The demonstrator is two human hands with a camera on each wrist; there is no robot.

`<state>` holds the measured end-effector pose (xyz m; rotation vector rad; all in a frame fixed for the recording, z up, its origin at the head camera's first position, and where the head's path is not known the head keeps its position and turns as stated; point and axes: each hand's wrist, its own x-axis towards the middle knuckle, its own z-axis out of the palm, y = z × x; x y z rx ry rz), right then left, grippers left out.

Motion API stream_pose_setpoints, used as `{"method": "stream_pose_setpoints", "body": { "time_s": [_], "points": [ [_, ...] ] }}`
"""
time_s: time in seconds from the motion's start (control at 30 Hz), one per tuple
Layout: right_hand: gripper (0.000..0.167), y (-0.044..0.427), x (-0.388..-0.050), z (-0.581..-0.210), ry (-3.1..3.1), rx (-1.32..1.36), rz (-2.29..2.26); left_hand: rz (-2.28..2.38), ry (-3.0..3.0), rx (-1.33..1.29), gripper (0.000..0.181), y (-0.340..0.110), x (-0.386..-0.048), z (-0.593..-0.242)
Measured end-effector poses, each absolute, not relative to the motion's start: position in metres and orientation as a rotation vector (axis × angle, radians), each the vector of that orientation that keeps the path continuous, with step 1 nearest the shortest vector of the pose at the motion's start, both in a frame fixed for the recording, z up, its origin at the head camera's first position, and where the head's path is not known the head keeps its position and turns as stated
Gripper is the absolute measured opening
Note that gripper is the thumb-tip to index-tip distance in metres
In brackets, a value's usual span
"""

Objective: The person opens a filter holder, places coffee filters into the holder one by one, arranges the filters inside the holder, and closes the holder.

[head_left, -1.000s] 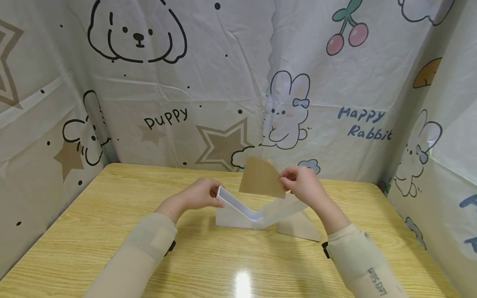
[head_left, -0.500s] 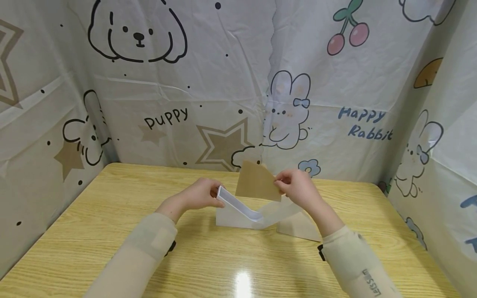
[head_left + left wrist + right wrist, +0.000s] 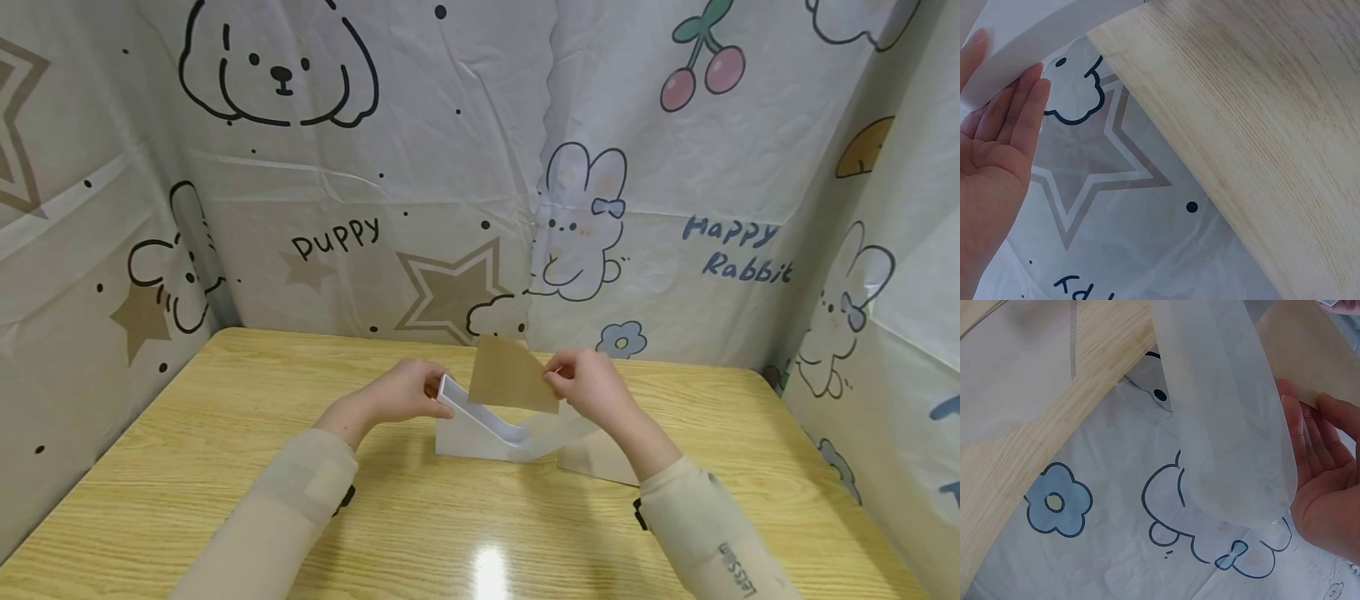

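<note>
A white angular box-like holder stands on the table, its slanted open channel facing up. My left hand grips the holder's upper left end between thumb and fingers; in the left wrist view the hand lies along the white wall. A brown paper piece hangs above the channel, its right edge pinched by my right hand. The right wrist view shows the hand pinching that brown paper, beside a translucent whitish sheet that extends from the holder's right side.
Another pale brown paper piece lies flat on the wooden table, right of the holder and partly behind my right forearm. A printed curtain rises behind the table and along both sides.
My right hand has moved left and down with the brown paper, which now hangs lower over the channel. The left hand and the holder have stayed in place.
</note>
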<state>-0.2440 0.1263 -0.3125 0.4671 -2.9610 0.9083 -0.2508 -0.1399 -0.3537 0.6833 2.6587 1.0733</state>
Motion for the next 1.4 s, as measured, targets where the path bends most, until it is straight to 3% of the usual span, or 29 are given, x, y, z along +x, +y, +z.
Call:
{"method": "stream_pose_setpoints", "body": {
  "time_s": [1.4],
  "points": [
    [0.010, 0.102, -0.244, -0.337, -2.999, 0.549, 0.890, 1.092, 2.639, 0.708, 0.024, -0.141, -0.251, -0.355]
  ]
}}
